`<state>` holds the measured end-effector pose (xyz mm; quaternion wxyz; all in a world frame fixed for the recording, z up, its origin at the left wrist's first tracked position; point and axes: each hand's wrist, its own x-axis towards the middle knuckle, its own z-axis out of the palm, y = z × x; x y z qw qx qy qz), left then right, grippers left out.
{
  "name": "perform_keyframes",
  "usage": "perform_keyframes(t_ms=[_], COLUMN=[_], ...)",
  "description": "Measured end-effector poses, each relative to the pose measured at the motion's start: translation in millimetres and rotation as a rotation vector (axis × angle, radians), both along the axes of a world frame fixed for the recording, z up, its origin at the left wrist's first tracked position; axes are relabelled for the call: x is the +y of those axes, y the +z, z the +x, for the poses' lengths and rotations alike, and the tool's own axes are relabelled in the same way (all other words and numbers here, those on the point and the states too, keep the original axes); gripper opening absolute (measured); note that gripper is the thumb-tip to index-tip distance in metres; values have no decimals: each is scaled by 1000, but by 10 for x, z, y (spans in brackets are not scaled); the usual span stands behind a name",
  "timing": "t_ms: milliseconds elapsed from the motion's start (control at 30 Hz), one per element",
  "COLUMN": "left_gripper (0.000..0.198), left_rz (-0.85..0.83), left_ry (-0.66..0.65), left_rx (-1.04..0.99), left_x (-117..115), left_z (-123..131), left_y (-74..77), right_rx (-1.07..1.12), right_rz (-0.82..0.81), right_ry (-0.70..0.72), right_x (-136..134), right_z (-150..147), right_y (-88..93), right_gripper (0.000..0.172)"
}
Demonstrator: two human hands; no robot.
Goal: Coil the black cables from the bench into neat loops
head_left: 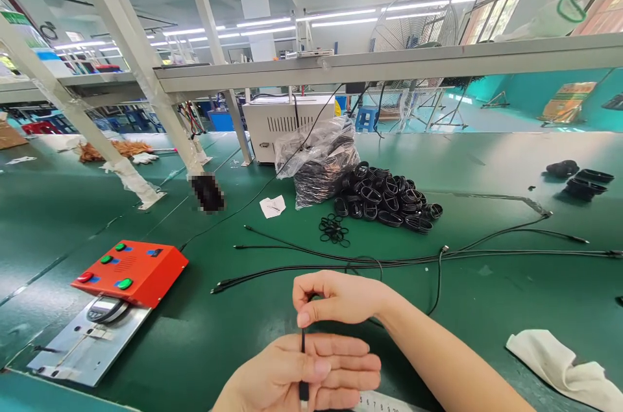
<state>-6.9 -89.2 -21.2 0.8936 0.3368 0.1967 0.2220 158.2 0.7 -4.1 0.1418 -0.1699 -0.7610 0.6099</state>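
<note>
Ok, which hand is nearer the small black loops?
Right. The right hand is on the near side of the loops, with long black cables between; the left hand is farther back, closer to the person.

And there's the fan, up behind the shelf!
Below it, a blue stool; left of that, a white machine; and (nearer us, far right) a crumpled cloth.

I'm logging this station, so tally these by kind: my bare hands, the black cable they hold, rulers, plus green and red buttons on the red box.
Left hand and right hand: 2
Held black cable: 1
Ruler, partly in view: 1
Green buttons: 3
Red button: 1
Total: 8
</note>
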Motion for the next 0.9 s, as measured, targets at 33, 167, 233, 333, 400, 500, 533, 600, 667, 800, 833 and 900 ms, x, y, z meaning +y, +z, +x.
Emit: perform_keyframes(t_ms=[33, 167, 233, 333, 400, 500, 533, 600, 667, 800, 833, 900], left_gripper=[43, 44, 41, 42, 46, 49, 49, 49, 48, 46, 44, 39], left_rz=[-7, 6, 10, 43, 84, 122, 132, 150, 151, 140, 143, 140], left_ry=[-12, 50, 107, 217, 353, 529, 572, 656, 741, 896, 891, 766], left_rx=[-8, -38, -32, -77, -150, -221, -228, -219, -183, -43, -6, 49], left_x=[-3, -18, -22, -16, 0, 34, 46, 69, 89, 102, 95, 71], left_z=[16, 47, 26, -55, -128, -230, -257, -300, -328, -369, -379, -401], left_y=[4, 17, 32, 63, 81, 90, 88, 82, 81, 101, 106, 111], right_rx=[57, 125, 53, -104, -195, -424, -511, -613, -622, -485, -433, -318], right_rz=[-30, -64, -23, 167, 333, 689, 832, 1046, 1137, 1148, 1129, 1059], right_ry=[22, 4, -65, -136, -142, -112, -108, -117, -154, -144, -141, -150], right_x=[1, -32, -62, -152, -258, -464, -535, -667, -774, -864, -851, -773], right_z=[-25, -115, -134, -141, -145, -160, -166, -172, -169, -129, -116, -91], right_y=[-29, -81, -61, -8, 19, 37, 40, 43, 53, 128, 166, 261], right_gripper=[31, 27, 22, 16, 13, 12, 12, 10, 10, 19, 22, 19])
